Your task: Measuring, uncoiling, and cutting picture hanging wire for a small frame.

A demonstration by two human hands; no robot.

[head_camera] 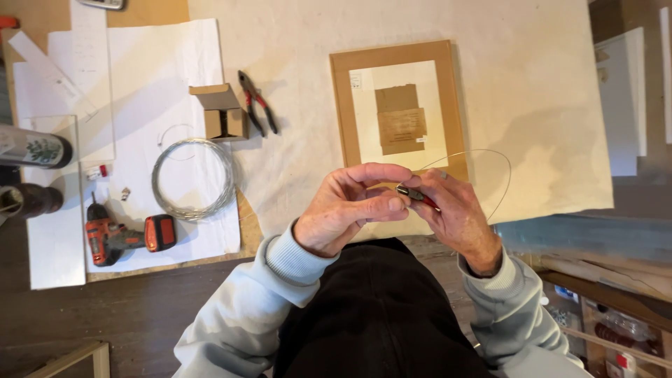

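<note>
Both hands' fingers (381, 204) pinching small red-handled tool (418, 197), wire (490, 155) looping right

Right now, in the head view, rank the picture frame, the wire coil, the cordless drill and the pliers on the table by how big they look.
1. Picture frame, face down, plainly largest.
2. Wire coil and cordless drill: similar span, too close to rank.
3. Pliers, smallest.
All lie on the same table, so nearness to the camera hardly skews this.
</note>
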